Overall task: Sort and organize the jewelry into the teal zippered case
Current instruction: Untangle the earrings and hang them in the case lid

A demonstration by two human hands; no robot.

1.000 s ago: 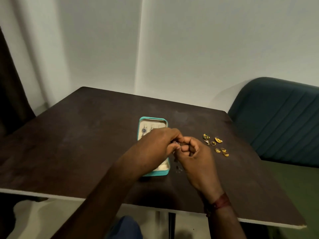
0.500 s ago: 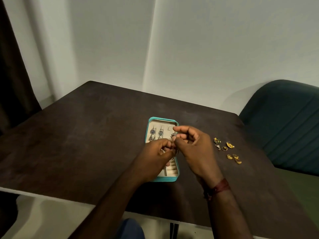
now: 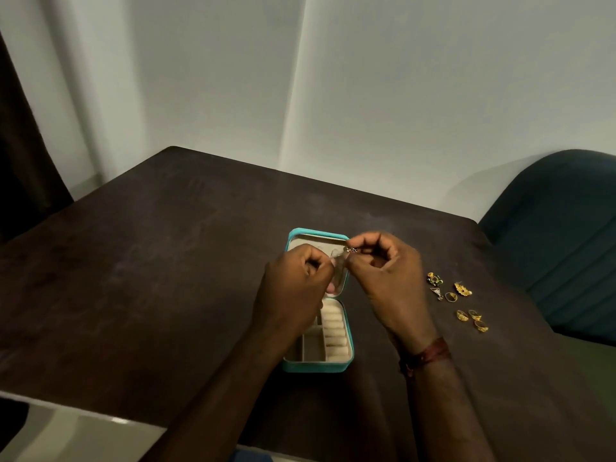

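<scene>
The teal zippered case (image 3: 315,365) lies open on the dark table, its cream lining, ring rolls and compartments showing. Both hands hover over its far half. My right hand (image 3: 388,281) pinches a small silver earring (image 3: 351,250) between thumb and forefinger. My left hand (image 3: 295,285) has its fingers curled with the fingertips pinched close to the earring; what it grips is too small to make out. Several gold rings and earrings (image 3: 461,300) lie loose on the table to the right of my right hand. My hands hide the earrings in the lid.
A dark teal upholstered chair (image 3: 560,235) stands past the table's right edge. The dark table (image 3: 150,278) reaches a white wall at the back, and a dark curtain hangs at the far left. The table's near edge runs just below my forearms.
Both hands have risen toward the case's far half, with the earring still pinched between them. The camera has tilted, so the case and loose jewelry sit lower in view.
</scene>
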